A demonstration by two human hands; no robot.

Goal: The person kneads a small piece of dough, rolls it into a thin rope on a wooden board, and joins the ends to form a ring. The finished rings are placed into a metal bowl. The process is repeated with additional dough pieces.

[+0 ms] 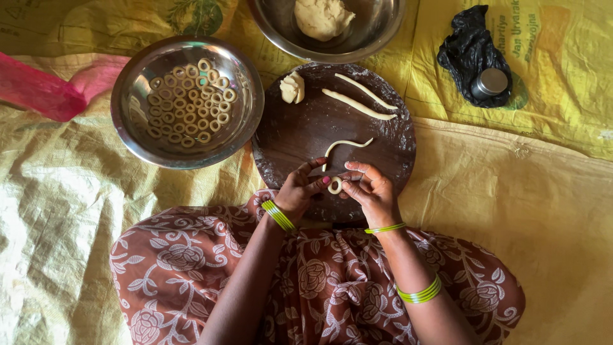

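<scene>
Dough ring (334,185) sits pinched between the fingertips of left hand (297,190) and right hand (371,190), low over the round board (396,137). That keeps its ends pressed together, close to the dough strip (345,145).

Yellow sheet (511,211) spread flat, bearing round board (300,131), two steel bowls (137,137) (377,35), black bag (466,45), pink cloth (45,92).

A steel bowl (131,121) at the left holds many small dough rings (190,102) packed side by side. A second steel bowl (377,32) at the top edge holds a lump of dough (322,17). At the upper right, a crumpled black plastic bag (469,48) lies with a small round metal lid (491,81) on it. A yellow woven sheet (543,204) covers the ground, and a pink cloth (45,92) lies at the far left.
</scene>
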